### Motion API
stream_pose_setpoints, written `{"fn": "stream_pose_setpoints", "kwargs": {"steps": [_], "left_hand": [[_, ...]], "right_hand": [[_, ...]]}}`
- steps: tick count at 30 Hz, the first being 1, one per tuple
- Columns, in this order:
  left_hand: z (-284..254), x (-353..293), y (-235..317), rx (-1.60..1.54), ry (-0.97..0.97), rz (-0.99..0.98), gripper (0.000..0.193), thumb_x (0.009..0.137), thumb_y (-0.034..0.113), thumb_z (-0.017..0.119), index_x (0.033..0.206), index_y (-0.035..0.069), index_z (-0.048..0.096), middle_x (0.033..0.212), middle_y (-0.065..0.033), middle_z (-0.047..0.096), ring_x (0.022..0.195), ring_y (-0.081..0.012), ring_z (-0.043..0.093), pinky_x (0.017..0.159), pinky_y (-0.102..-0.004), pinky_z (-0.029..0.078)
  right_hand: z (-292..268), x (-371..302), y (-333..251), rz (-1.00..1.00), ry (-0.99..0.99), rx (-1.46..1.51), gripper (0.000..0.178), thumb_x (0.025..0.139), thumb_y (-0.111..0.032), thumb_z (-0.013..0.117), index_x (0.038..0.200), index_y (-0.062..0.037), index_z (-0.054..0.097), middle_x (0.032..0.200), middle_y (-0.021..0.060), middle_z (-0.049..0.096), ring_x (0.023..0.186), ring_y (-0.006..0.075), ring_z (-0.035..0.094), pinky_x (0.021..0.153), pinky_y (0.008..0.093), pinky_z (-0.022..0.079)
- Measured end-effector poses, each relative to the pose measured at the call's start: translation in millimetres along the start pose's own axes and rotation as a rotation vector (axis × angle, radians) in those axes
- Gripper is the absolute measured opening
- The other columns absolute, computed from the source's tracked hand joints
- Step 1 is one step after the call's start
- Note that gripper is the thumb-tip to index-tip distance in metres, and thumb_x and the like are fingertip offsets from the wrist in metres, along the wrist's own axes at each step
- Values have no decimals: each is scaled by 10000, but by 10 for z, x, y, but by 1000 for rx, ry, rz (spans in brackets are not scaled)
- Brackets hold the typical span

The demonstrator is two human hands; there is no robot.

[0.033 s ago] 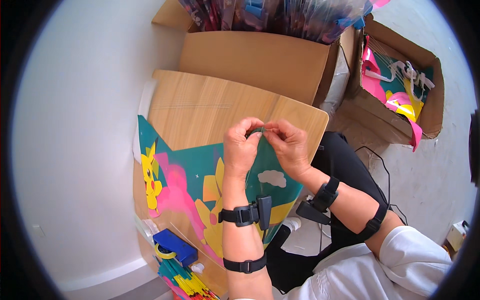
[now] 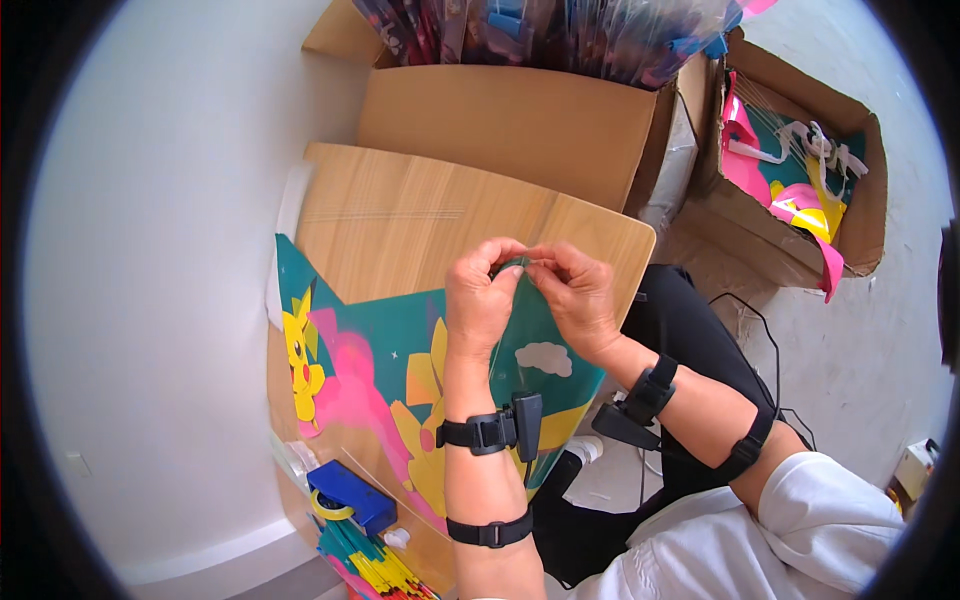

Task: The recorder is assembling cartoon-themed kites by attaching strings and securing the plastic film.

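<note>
A thin teal sheet, which looks like a kite sail, lies over the table, printed with yellow cartoon figures, pink shapes and a white cloud. Its upper corner is lifted between my two hands. My left hand pinches that corner from the left, thumb against fingertips. Touching it from the right, my right hand pinches the same edge. The fingertips meet, and any small part between them is hidden. A pale line, perhaps a thin rod or string, runs down the sheet beside my left wrist.
A wooden tabletop lies under the sheet. At its near left sit a blue tape dispenser and a bundle of coloured sticks. Behind stands a cardboard box with plastic-wrapped packs. Another carton holds similar sheets at the right.
</note>
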State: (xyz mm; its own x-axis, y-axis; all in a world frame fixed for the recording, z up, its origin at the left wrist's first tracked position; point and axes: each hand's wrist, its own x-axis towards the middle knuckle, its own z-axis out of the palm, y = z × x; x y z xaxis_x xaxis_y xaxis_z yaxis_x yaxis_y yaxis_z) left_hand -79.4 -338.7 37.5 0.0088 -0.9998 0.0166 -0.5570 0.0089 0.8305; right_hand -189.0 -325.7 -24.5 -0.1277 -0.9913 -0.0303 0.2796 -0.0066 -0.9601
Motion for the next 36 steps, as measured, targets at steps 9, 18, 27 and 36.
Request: {"fn": "stream_pose_setpoints", "kwargs": {"steps": [9,18,27,36], "left_hand": [[-113,19,11,137,-46,-25,166,756,-39,637,918,-34,670,820,-74,679,757,-109,620,701,-248,501],[-227,102,17,270,-214,23,139,748,122,620,748,-12,583,665,-133,566,626,-224,540,586,-334,424],[-148,38,54,165,-190,-94,157,694,34,631,653,9,481,594,-21,447,580,-106,430,524,-273,364],[-407,-23,-436,536,195,146,194,706,52,644,721,2,457,759,-80,501,697,-218,483,631,-376,401]], "right_hand": [[3,28,-131,-73,-48,-219,138,788,-67,614,903,-13,671,771,178,641,687,310,639,615,327,497],[-38,178,-2,29,-347,-413,175,840,-160,528,840,10,569,813,259,581,795,451,560,666,486,446],[22,169,163,-94,-267,-279,328,879,-292,579,763,13,612,698,223,577,634,354,570,556,434,408],[-151,-176,-164,485,-883,-95,319,919,-312,541,855,-14,633,736,22,580,707,166,527,611,352,414]]}}
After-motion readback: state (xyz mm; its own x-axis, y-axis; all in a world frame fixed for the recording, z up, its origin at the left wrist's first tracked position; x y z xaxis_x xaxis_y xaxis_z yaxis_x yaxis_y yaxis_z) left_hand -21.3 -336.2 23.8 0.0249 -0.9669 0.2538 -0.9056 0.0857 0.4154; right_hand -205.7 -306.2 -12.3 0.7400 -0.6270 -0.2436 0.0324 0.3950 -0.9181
